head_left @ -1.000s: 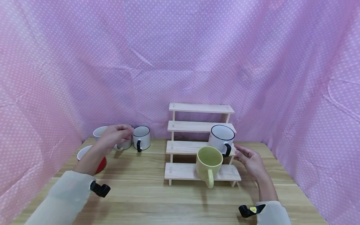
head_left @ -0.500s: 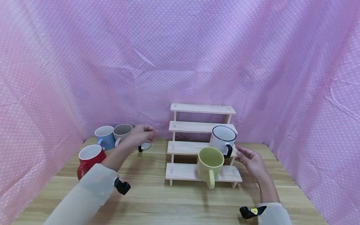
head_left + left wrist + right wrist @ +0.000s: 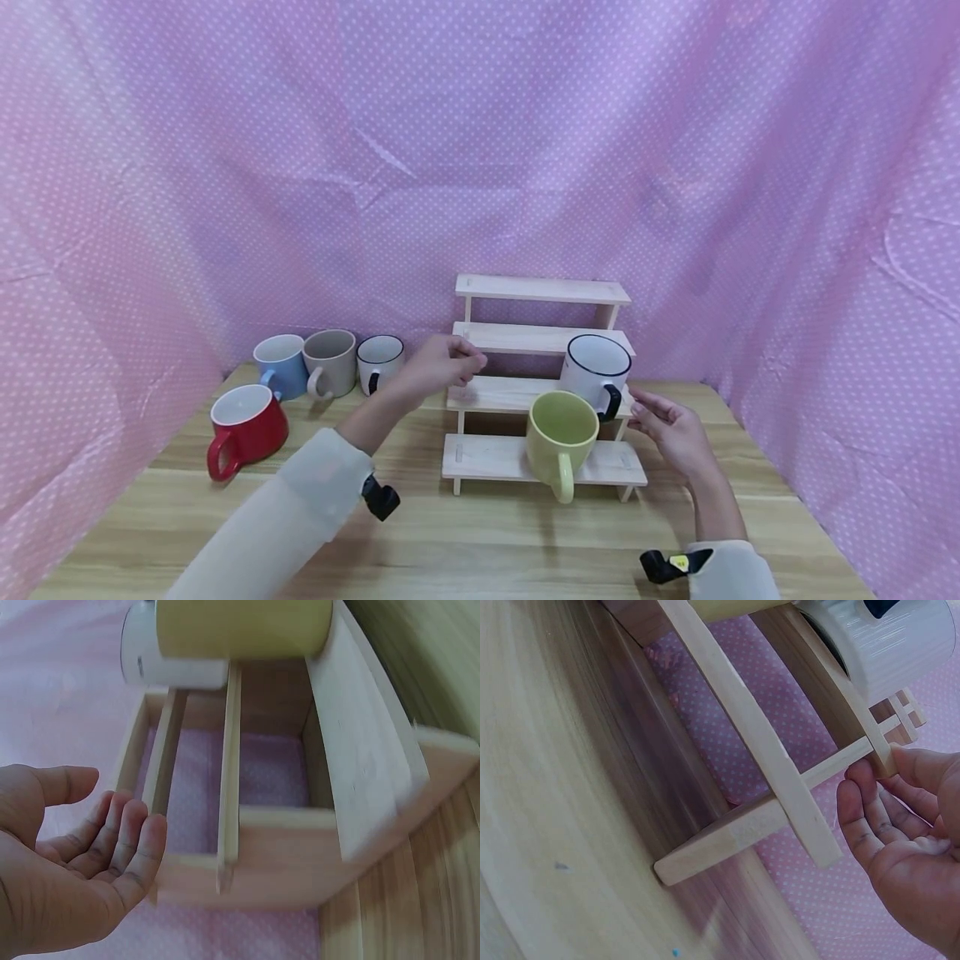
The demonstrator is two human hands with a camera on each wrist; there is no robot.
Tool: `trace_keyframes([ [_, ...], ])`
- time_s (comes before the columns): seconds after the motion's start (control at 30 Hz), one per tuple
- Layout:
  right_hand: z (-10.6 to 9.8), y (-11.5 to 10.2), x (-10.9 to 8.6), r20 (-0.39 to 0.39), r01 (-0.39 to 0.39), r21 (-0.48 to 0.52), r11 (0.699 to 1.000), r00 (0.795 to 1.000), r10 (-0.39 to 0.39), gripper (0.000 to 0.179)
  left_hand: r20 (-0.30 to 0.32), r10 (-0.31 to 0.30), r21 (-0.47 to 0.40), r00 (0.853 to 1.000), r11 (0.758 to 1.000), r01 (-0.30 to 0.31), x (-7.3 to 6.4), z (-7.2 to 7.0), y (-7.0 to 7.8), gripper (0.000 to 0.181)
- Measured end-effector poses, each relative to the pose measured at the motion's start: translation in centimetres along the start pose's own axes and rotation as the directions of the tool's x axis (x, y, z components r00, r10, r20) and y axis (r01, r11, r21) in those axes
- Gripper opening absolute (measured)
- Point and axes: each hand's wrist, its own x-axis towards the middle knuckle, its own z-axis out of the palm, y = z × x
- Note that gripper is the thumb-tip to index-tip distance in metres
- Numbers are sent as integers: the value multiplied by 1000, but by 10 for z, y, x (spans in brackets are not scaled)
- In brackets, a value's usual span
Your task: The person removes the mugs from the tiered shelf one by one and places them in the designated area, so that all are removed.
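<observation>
Pink dotted cloth (image 3: 480, 167) hangs behind your wooden table (image 3: 465, 542). Your right hand (image 3: 675, 433) pinches the wooden stand (image 3: 487, 457) by the right end of its second step up. Your left hand (image 3: 435, 371)'s fingers bend loosely, thumb apart, holding nothing, near the stand's left edge. The stand is near the table's back edge. Its second step has a white mug (image 3: 588, 371), its bottom step a yellow-green mug (image 3: 558, 425). Toward the table's back left corner are a blue mug (image 3: 285, 371), grey mug (image 3: 335, 367), red mug (image 3: 261, 437) and another white mug (image 3: 380, 354).
</observation>
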Motion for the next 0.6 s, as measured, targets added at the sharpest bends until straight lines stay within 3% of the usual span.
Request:
trace_keyframes([
  [0.23,0,0,0,-1,6,3,1000,1000,-6,49,51,60,37,997,997,-62,5,34,19,13],
  [0.4,0,0,0,1,6,14,1000,1000,-6,49,67,112,116,991,986,-120,8,52,30,13],
  [0.6,-1,1,1,3,11,20,1000,1000,-11,50,80,136,113,987,983,-144,8,71,45,11],
])
